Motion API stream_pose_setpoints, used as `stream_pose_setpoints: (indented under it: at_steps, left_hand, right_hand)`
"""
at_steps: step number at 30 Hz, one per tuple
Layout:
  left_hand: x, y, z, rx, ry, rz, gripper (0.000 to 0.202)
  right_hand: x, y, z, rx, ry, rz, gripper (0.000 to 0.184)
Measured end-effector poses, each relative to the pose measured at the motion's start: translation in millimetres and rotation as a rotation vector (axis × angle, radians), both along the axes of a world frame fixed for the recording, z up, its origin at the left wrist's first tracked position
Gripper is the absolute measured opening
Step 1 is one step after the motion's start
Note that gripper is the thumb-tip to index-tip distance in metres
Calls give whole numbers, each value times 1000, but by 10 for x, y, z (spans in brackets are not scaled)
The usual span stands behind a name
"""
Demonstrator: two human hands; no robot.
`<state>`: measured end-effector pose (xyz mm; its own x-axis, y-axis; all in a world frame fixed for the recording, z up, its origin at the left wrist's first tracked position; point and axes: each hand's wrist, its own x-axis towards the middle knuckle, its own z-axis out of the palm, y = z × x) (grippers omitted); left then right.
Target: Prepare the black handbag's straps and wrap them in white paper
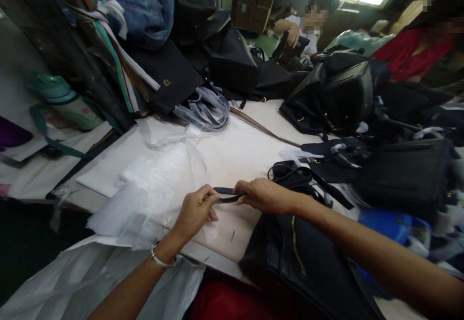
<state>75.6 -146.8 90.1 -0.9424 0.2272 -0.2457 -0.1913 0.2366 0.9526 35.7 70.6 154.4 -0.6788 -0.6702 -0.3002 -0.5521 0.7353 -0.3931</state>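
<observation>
Between my two hands a narrow black strap [225, 191] is stretched in a doubled loop above the pale table [232, 155]. My left hand [197, 209] pinches one end of it, thumb against fingers. At the other end my right hand [259, 195] grips the strap with bent fingers. Under my right forearm lies a black bag [279, 247] with a gold zipper, partly hidden by the arm. A coiled black strap [290, 172] rests just beyond my right hand.
Crumpled clear plastic [152, 184] lies to the left. Wrapped handles [206, 109] and piled black bags [232, 59] line the back; more bags [344, 93] fill the right. A blue container [384, 225] stands right. Two people sit across, one in a red top [409, 54].
</observation>
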Motion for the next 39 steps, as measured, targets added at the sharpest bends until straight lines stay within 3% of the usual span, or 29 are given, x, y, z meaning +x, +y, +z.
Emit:
stream_pose_setpoints:
  at_steps: [5, 13, 19, 23, 25, 28, 31, 32, 36, 39]
  left_hand:
    - [-11, 54, 170, -30, 141, 71, 23]
    - [-190, 252, 457, 101, 324, 149, 20]
    - [-182, 462, 609, 117, 425, -30, 20]
    - [-191, 557, 652, 98, 456, -14, 18]
    - [-194, 549, 653, 82, 475, -26, 20]
    - [-148, 446, 600, 57, 527, 13, 20]
    - [-60, 302, 422, -119, 669, 136, 24]
    - [-40, 268, 333, -212, 721, 82, 26]
    - [-86, 252, -53, -605, 836, -403, 50]
    - [-233, 301, -215, -741, 840, -485, 65]
  right_hand:
    - [47, 25, 157, -23, 111, -149, 24]
    - [259, 103, 395, -247, 28, -198, 21]
    - [353, 75, 295, -269, 139, -334, 18]
    - [326, -18, 209, -340, 136, -480, 29]
    - [288, -39, 188, -399, 102, -471, 34]
    - [200, -5, 149, -378, 88, -394, 16]
    - [86, 59, 73, -211, 225, -441, 21]
    - [48, 69, 40, -157, 270, -475, 22]
    - [-89, 32, -104, -2, 314, -504, 25]
    - [-183, 13, -195, 12, 198, -384, 24]
